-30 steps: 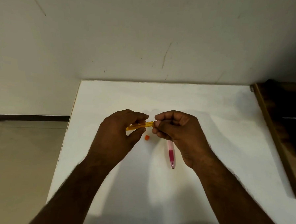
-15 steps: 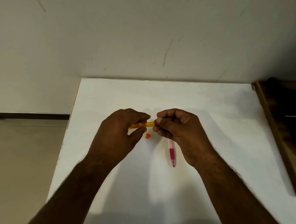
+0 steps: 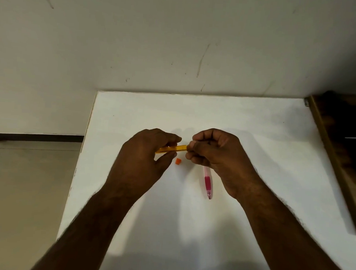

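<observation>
A yellow-orange pen barrel [image 3: 173, 149] is held level above the white table [image 3: 255, 139], between both hands. My left hand [image 3: 145, 155] grips its left part between thumb and fingers. My right hand [image 3: 213, 151] pinches its right end with curled fingers; what lies inside that fist is hidden. A small orange cap piece [image 3: 178, 161] lies on the table just below the barrel. A pink pen [image 3: 207, 183] lies on the table under my right wrist, tip pointing toward me.
The table stands against a pale wall [image 3: 178, 42]. A dark wooden piece of furniture [image 3: 337, 143] borders the table's right edge. Tiled floor [image 3: 25, 188] lies off the left edge.
Both hands stay on the yellow pen in nearly the same place. My right fingers have shifted slightly at its end. The orange piece and pink pen have not moved.
</observation>
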The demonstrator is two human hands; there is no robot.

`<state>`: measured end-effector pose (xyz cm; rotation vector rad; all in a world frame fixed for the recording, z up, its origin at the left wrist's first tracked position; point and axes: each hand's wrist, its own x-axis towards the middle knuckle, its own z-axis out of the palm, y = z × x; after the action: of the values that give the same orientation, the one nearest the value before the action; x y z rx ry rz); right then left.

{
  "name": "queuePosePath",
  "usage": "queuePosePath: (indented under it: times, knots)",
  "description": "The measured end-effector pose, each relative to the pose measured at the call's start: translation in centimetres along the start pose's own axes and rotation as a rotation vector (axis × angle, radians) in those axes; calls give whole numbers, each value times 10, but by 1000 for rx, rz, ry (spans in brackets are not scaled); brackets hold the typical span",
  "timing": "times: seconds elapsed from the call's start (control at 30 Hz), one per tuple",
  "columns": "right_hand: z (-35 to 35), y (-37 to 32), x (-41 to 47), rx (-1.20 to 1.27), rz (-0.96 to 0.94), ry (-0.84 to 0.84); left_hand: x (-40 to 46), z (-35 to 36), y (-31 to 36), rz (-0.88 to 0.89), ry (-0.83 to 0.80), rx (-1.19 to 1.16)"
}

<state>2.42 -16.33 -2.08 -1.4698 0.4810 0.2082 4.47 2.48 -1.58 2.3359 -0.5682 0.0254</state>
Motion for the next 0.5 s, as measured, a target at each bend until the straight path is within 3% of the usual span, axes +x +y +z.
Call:
queuePosePath:
  times: [0.5]
  knots:
    - [-3, 0, -1, -89, -71, 49, -2, 2, -1, -44, 6, -25]
